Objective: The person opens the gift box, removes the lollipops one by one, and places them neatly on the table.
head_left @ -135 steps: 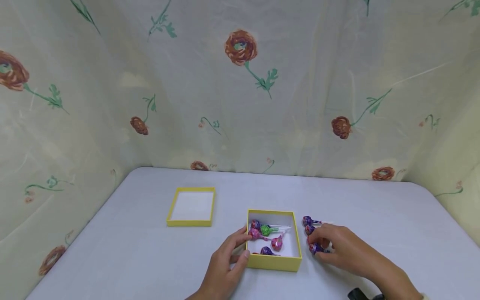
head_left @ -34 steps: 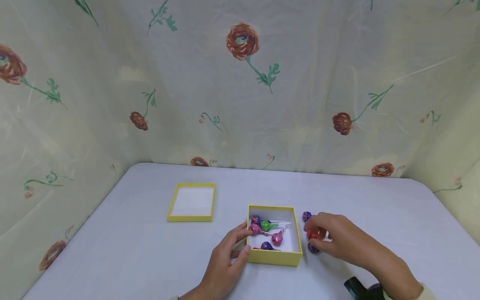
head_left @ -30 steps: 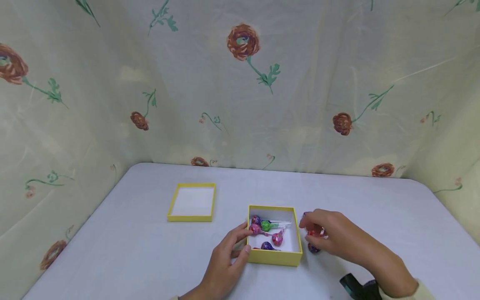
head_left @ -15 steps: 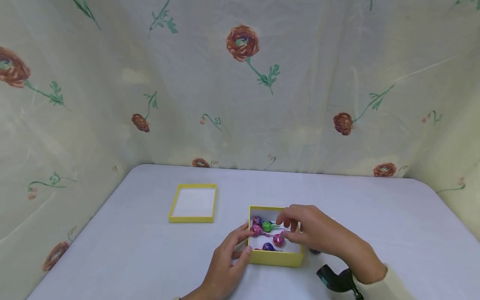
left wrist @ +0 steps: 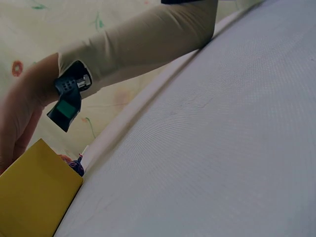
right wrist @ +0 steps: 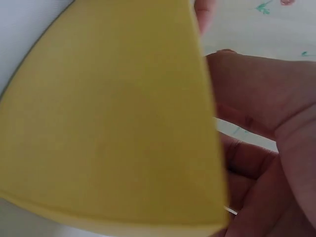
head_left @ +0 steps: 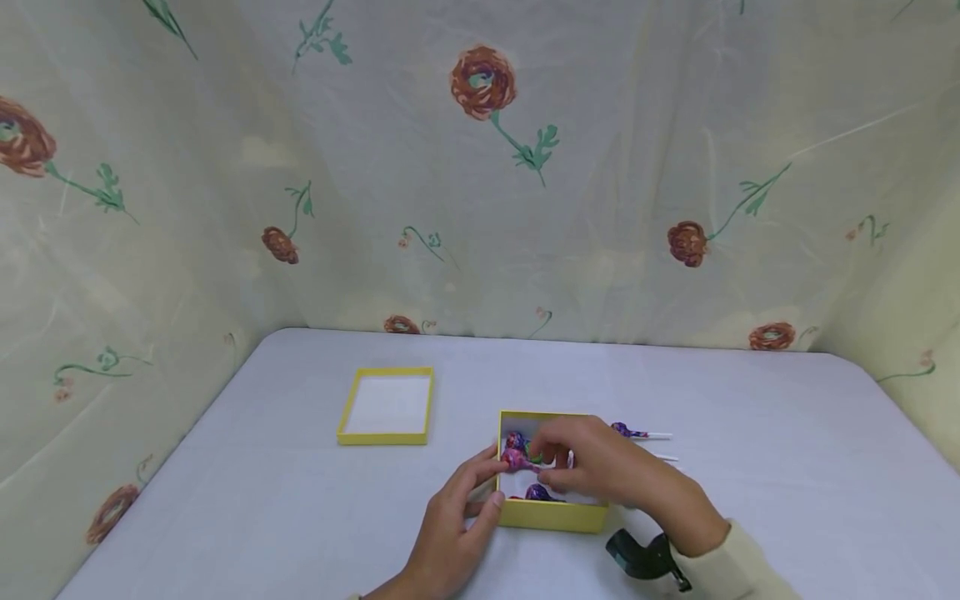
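Note:
The open yellow box holds several wrapped lollipops, among them a pink lollipop and a purple lollipop. My left hand grips its left wall, one fingertip over the rim and the thumb outside near the front corner. My right hand reaches inside from the right with thumb and fingers curled together; it appears to pinch a lollipop, mostly hidden by the fingers. In the right wrist view the box wall covers much of the right hand.
Right of the box lie a purple lollipop and a white lollipop stick, partly behind the right arm. A shallow yellow lid rests at the back left. A black wrist device hangs under the right wrist. Flowered cloth rises behind the table.
My right hand has picked a red lollipop from the row at the right and moved left, over the rim and into the box. The left hand has stayed at the box.

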Available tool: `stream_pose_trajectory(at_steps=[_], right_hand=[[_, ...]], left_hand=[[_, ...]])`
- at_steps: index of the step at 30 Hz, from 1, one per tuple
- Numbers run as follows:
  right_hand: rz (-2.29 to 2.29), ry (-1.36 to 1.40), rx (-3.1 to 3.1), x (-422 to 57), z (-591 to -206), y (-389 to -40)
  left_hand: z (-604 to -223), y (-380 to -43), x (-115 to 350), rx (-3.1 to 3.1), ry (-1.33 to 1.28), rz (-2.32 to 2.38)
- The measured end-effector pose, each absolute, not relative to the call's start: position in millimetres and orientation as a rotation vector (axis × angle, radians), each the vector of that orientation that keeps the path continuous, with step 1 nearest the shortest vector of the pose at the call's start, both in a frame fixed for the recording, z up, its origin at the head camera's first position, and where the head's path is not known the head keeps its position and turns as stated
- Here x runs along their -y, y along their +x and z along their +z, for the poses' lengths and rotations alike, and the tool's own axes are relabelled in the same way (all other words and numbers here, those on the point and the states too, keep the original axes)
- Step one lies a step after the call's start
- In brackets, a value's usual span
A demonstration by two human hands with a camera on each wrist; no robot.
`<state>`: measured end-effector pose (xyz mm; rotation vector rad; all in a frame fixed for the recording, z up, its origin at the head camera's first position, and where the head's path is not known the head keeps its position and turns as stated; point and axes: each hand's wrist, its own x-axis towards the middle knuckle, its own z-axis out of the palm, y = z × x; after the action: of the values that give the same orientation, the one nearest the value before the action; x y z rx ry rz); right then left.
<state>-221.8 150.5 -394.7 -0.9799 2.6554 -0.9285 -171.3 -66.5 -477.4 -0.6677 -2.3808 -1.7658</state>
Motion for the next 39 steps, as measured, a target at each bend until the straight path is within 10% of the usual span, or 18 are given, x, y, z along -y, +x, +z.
stream_pose_trajectory(at_steps=[39], right_hand=[[-0.742, -0.950, -2.624, -145.9, -405.2, -222.7]], left_hand=[[-474.8, -169.9, 65.6, 2.422, -0.651, -1.752]])
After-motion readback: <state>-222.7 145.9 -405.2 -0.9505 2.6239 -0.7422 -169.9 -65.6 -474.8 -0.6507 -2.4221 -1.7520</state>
